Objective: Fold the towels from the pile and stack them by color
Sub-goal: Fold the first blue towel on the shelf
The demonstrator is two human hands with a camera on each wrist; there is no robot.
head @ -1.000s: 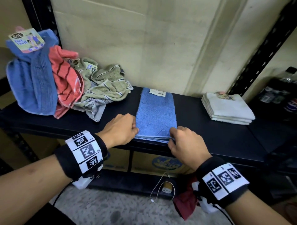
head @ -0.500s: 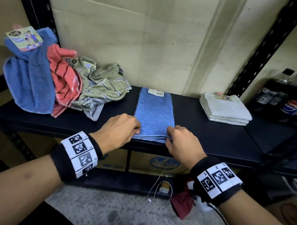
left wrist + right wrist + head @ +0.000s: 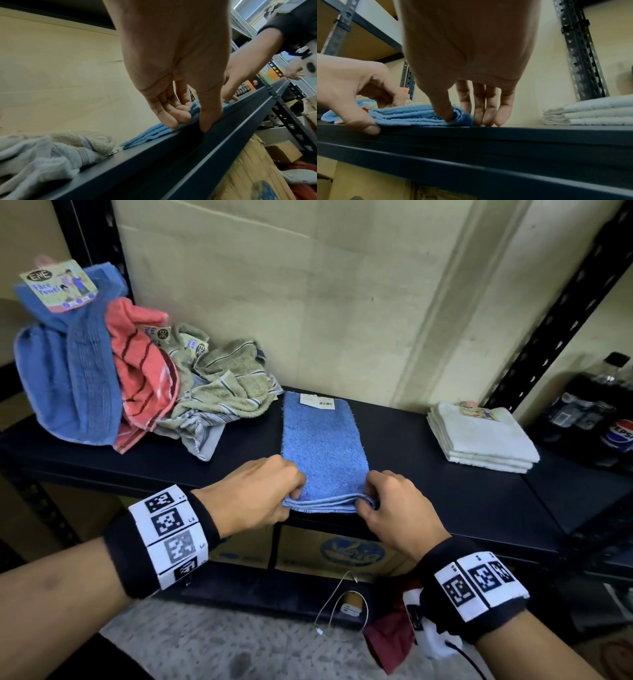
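Note:
A light blue towel, folded into a long strip with a white label at its far end, lies on the dark shelf. My left hand pinches the towel's near left corner. My right hand pinches the near right corner; its other fingertips touch the shelf beside the towel. The unfolded pile sits at the far left: blue, red-striped and olive-striped towels. A folded white stack lies at the right.
A black slotted upright rises behind the white stack. Dark soda bottles stand at the far right. Cardboard boxes sit under the shelf. A white cable and a red cloth lie on the floor below.
Both hands have closed in on the towel's near corners, and the near edge has lifted slightly off the shelf. The rest of the towel has not moved.

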